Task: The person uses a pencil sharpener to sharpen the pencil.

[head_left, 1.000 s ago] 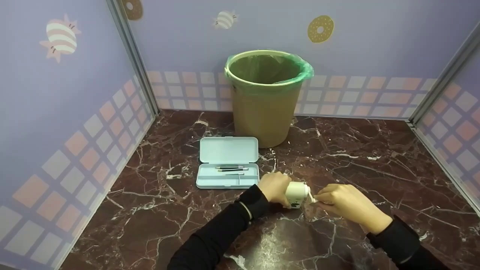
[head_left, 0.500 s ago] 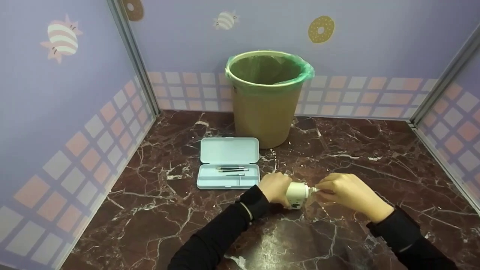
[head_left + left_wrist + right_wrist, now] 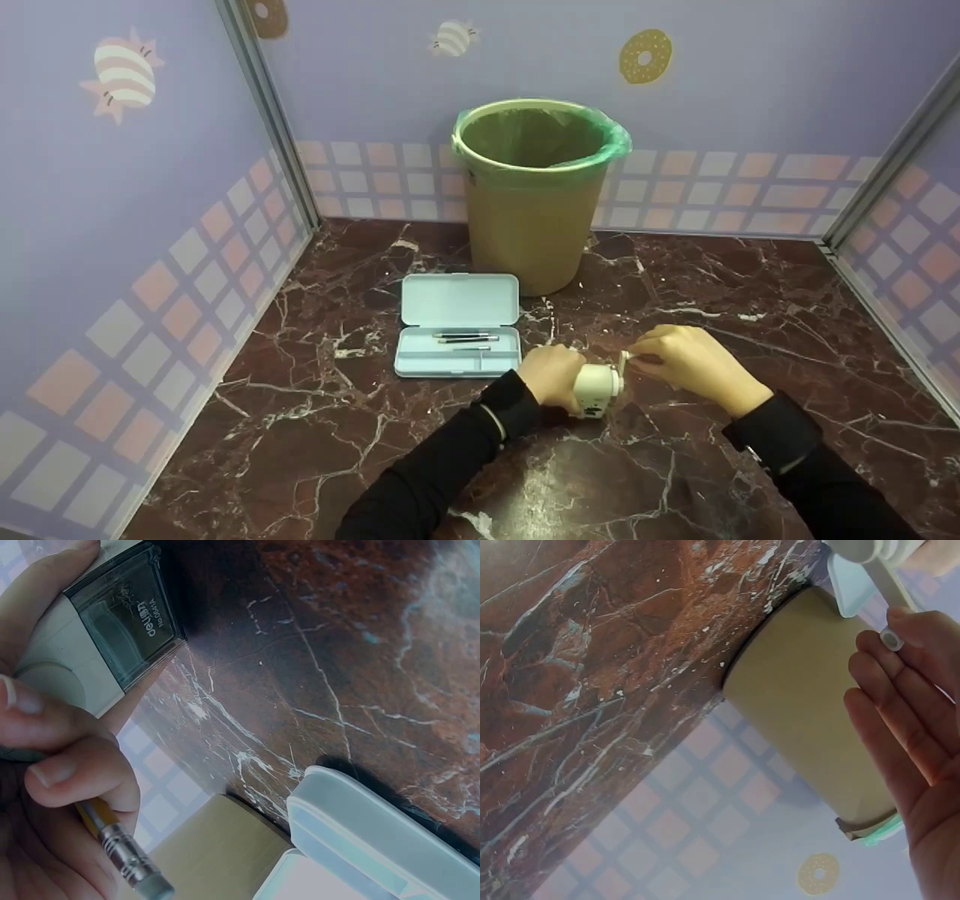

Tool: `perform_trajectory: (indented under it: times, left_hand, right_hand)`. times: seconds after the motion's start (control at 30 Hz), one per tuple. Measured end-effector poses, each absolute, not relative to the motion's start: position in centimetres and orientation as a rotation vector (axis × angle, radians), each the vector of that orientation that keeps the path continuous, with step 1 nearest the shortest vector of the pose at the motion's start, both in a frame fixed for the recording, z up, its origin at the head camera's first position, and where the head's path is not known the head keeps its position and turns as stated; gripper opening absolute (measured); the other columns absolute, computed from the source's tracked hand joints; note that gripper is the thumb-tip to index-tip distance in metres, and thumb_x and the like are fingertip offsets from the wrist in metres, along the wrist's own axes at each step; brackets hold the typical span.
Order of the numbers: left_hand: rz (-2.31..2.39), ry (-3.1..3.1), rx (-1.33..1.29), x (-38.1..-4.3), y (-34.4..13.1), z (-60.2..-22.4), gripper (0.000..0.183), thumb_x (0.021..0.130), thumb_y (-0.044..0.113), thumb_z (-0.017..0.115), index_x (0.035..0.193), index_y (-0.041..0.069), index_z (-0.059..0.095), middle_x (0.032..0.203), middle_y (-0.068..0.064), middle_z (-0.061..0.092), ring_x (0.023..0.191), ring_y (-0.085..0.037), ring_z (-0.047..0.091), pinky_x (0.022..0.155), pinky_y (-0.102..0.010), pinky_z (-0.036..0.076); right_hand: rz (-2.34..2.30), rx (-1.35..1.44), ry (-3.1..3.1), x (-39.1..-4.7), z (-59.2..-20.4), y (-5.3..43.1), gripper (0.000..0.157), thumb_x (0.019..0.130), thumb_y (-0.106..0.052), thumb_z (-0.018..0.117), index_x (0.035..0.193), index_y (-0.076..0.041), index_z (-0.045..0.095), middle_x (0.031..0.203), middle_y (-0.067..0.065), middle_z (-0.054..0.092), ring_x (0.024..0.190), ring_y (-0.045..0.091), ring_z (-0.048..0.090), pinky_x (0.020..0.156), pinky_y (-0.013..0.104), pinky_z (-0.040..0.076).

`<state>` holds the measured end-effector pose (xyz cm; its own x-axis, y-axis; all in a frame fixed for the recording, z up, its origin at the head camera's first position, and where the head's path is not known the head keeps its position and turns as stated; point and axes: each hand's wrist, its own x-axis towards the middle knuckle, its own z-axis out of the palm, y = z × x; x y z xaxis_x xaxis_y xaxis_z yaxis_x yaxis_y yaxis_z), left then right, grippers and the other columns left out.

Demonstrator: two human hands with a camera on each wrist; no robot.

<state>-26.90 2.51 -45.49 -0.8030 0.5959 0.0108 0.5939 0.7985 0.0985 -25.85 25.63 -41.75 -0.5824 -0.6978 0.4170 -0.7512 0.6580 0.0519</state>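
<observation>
My left hand (image 3: 551, 377) grips a white hand-crank pencil sharpener (image 3: 596, 386) lying on its side above the marbled table. In the left wrist view, its dark see-through shavings drawer (image 3: 127, 619) faces the camera. The curled fingers of that hand also hold a yellow pencil (image 3: 124, 851), whose metal band and grey eraser stick out; its other end is hidden. At the sharpener's right end, my right hand (image 3: 694, 366) pinches the knob of the crank (image 3: 624, 364) between thumb and forefinger. The right wrist view shows the crank arm (image 3: 889, 589) and the remaining fingers loosely extended.
An open light-blue pencil case (image 3: 459, 300) with several pencils (image 3: 465, 338) lies left of the hands. Behind it stands a tan bin (image 3: 529, 225) with a green liner. Patterned panels (image 3: 360, 67) wall the table at the back and sides.
My right hand has swung the crank from pointing toward me, through the middle, to pointing away toward the back. The left hand and the sharpener have stayed in place.
</observation>
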Motion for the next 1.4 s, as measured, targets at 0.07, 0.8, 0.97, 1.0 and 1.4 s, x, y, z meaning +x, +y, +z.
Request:
perform_trajectory:
  times: [0.07,0.8,0.97,1.0,1.4]
  left_hand:
    - [0.151,2.957,0.985,-26.9,2.5,-45.4,0.048,0.064,0.040,0.094,0.099,0.014,0.075,0.094,0.001,0.078,0.080,-0.017,0.072,0.068,-0.033,0.060]
    - [0.178,2.951,1.000,-27.0,2.5,-45.8,0.049,0.064,0.041,0.094,0.098,0.013,0.075,0.093,0.000,0.078,0.078,-0.018,0.072,0.067,-0.034,0.059]
    - [0.160,2.968,1.014,-27.0,2.5,-45.7,0.049,0.063,0.042,0.094,0.098,0.013,0.074,0.092,0.001,0.078,0.078,-0.018,0.072,0.066,-0.033,0.059]
    - [0.155,2.970,1.016,-26.9,2.5,-45.6,0.050,0.063,0.043,0.094,0.098,0.013,0.074,0.092,0.001,0.078,0.078,-0.018,0.072,0.066,-0.033,0.059]
    - [0.162,2.957,0.979,-27.0,2.6,-45.7,0.051,0.065,0.043,0.094,0.101,0.013,0.075,0.093,0.000,0.078,0.079,-0.017,0.071,0.067,-0.032,0.059]
  right_hand:
    - [0.193,1.124,-2.494,-26.2,-41.9,25.6,0.012,0.081,-0.011,0.083,0.093,-0.012,0.081,0.081,0.001,0.075,0.069,0.016,0.069,0.062,0.033,0.057]
    - [0.241,1.065,-2.647,-28.4,-44.9,25.3,0.008,0.083,-0.009,0.080,0.091,-0.010,0.081,0.086,0.006,0.079,0.077,0.023,0.075,0.069,0.041,0.061]
    - [0.214,1.103,-2.644,-28.5,-45.5,25.2,0.004,0.084,-0.010,0.080,0.087,-0.012,0.081,0.083,0.005,0.079,0.075,0.022,0.074,0.069,0.041,0.061]
    - [0.212,1.122,-2.647,-28.4,-45.7,25.1,0.004,0.084,-0.010,0.080,0.087,-0.012,0.081,0.083,0.004,0.079,0.074,0.022,0.074,0.068,0.040,0.060]
    - [0.242,1.172,-2.684,-26.8,-47.8,25.1,0.022,0.079,-0.011,0.083,0.065,-0.012,0.066,0.066,0.000,0.070,0.058,0.017,0.064,0.053,0.034,0.052]
